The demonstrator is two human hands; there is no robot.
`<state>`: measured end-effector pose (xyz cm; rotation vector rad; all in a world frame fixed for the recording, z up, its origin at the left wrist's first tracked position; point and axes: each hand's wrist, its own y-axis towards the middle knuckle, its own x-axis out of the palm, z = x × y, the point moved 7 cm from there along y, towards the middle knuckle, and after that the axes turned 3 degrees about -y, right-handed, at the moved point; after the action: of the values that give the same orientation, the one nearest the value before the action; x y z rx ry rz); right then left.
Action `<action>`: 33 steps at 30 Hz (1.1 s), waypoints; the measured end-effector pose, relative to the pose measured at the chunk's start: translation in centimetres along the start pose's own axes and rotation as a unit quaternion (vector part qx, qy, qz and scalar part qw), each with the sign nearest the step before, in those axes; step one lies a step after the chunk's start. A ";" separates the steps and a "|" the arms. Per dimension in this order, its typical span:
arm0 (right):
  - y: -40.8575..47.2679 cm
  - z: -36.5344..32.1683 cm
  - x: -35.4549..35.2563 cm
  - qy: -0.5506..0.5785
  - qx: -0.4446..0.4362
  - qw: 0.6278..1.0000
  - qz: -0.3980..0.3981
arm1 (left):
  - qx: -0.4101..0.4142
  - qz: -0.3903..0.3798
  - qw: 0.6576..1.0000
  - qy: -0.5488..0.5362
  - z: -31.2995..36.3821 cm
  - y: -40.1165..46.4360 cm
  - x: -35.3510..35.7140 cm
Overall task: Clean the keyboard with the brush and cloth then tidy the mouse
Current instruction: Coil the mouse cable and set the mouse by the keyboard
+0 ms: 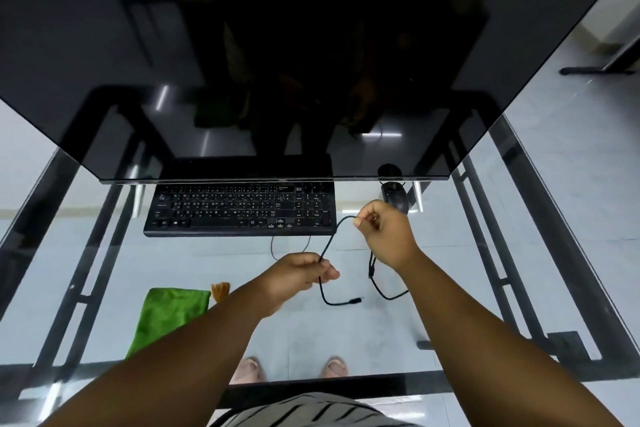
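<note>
A black keyboard [239,209] lies on the glass desk just under the monitor's lower edge. To its right sits a black mouse [394,196], partly under the monitor. Its black cable [330,241] runs between my two hands. My left hand [301,274] pinches the cable near its plug end, which curls down to the plug [355,300]. My right hand [386,236] pinches the cable higher up, just in front of the mouse. A green cloth [166,317] lies at the near left, with the brush's tan bristles [221,289] showing beside it; my left forearm hides the rest of the brush.
A large dark monitor [277,62] fills the upper view and overhangs the desk's back. The glass desk [450,288] has a black metal frame [491,253] beneath. My feet show through the glass at the near edge. Another loop of cable hangs below my right wrist.
</note>
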<state>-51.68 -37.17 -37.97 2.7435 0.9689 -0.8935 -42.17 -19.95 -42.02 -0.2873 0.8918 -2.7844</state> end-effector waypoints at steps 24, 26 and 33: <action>-1.9 -4.0 7.9 -0.010 0.093 0.955 -0.281 | 0.130 0.191 0.767 -0.599 6.0 -7.2 -14.8; -2.3 -5.0 7.9 -0.047 0.073 0.947 -0.311 | 0.143 0.252 0.740 -0.607 5.3 -7.0 -16.5; -3.0 -8.7 6.9 -0.070 0.018 0.919 -0.388 | 0.158 0.389 0.781 -0.463 4.8 -7.2 -19.7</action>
<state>-44.82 -28.67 -34.40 2.2387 2.0721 -1.1698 -23.05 -11.96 -36.32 -0.8781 0.1795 -1.6202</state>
